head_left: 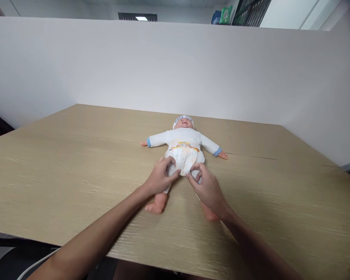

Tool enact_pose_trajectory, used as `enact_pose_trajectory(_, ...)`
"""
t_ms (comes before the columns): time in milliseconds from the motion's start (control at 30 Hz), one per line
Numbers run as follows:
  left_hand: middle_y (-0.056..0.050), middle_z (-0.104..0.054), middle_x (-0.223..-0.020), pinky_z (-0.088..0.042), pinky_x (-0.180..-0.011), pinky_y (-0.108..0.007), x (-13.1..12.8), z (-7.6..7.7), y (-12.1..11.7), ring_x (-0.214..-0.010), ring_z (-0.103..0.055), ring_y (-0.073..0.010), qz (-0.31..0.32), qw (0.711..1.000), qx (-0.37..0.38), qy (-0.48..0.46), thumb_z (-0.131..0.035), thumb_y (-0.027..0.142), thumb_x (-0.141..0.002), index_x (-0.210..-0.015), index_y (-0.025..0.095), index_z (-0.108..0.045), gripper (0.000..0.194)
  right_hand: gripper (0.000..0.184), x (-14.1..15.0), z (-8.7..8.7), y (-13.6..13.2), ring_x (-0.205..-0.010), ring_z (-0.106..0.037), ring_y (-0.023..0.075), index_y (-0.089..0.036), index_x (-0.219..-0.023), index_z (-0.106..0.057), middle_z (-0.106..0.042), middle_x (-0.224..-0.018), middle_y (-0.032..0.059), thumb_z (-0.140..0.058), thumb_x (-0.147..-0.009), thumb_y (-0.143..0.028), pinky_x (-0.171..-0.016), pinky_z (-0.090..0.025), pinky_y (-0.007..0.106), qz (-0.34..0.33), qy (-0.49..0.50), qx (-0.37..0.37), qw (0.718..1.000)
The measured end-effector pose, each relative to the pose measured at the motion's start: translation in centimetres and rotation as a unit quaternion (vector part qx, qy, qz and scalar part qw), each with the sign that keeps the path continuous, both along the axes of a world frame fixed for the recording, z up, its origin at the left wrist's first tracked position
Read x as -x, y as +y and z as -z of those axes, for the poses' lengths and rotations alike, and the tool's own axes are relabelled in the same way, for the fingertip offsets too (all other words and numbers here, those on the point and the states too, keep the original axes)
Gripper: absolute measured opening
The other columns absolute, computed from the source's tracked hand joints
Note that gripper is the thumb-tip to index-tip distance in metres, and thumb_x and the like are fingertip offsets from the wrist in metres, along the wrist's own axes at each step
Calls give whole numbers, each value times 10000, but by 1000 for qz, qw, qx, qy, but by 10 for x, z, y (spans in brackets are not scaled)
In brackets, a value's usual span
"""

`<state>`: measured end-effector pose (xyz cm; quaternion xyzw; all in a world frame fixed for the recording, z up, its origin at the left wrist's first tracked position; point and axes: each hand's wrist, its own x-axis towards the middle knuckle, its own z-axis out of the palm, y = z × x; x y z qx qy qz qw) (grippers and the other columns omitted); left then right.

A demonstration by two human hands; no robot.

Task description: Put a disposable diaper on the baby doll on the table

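Observation:
A baby doll (pixel 184 135) lies on its back on the wooden table, head away from me, arms spread out. It wears a white top with blue cuffs and a white cap with lettering. Around its hips is a white diaper (pixel 184 158) with an orange and yellow printed waistband. My left hand (pixel 161 175) pinches the diaper's edge at the leg on the left. At the other leg, my right hand (pixel 205 184) has its fingers curled on the opposite edge. Both wrists pass over the doll's legs and partly hide them.
The light wooden table (pixel 76 163) has thin seams across its top. A white partition wall (pixel 163 66) rises behind it. Beyond the wall's top are a green package (pixel 226 14) and a blue item. A white cable (pixel 36 264) runs at the lower left, by a dark chair.

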<state>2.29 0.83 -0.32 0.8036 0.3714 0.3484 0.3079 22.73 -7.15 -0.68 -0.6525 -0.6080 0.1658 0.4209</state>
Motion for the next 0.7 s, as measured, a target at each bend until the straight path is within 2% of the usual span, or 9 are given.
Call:
enact_pose_trajectory(167,-38,-658,-1152,-505,-962,-358,-1,15,5,-1072,-650,-219,10,985,89,-146,-788,441,-930,-1144,241,-511,403,307,-4,-3,-1,-675,-634,215,-244,-1099,-593,-795,-1003,46,-727,-934,-466,-684,-459,351,25,22,-22,999)
enact_pose_trajectory(300,-26,-720,-1080,-520,-928,-354,0,19,6,-1000,-701,-211,-27,975,136,-172,-872,467,-861,-1194,245,-477,562,260,-7,-3,-4,-751,-670,255,-250,-1054,-663,-817,-1024,57,-711,-969,-491,-725,-465,379,31,-31,-28,999)
enact_pose_trajectory(400,-43,-763,-1060,-523,-900,-360,2,11,3,-987,-720,-234,-39,983,125,-126,-865,490,-865,-1170,231,-587,488,234,-8,-2,-5,-864,-689,300,-265,-1040,-713,-818,-996,56,-674,-1005,-494,-780,-470,404,18,-84,-39,996)
enact_pose_trajectory(533,-36,-777,-1005,-503,-836,-352,5,-5,2,-946,-690,-248,-8,996,82,-42,-748,530,-963,-1031,228,-742,309,242,-8,2,-1,-961,-686,320,-256,-980,-737,-805,-1044,84,-631,-1037,-466,-879,-471,443,-18,-115,-55,992)
enact_pose_trajectory(600,-26,-755,-935,-493,-788,-339,6,-10,4,-887,-661,-236,18,994,100,-37,-708,564,-985,-971,221,-754,346,249,-7,4,2,-992,-680,319,-249,-954,-736,-794,-1057,87,-639,-1031,-465,-924,-467,454,-23,-95,-45,994)
enact_pose_trajectory(700,-44,-737,-911,-506,-739,-335,8,-14,8,-851,-651,-233,48,980,175,-78,-717,616,-966,-964,208,-751,410,263,-7,5,4,-1027,-665,313,-244,-976,-736,-779,-1060,84,-650,-1011,-490,-947,-474,449,-12,-32,-30,999)
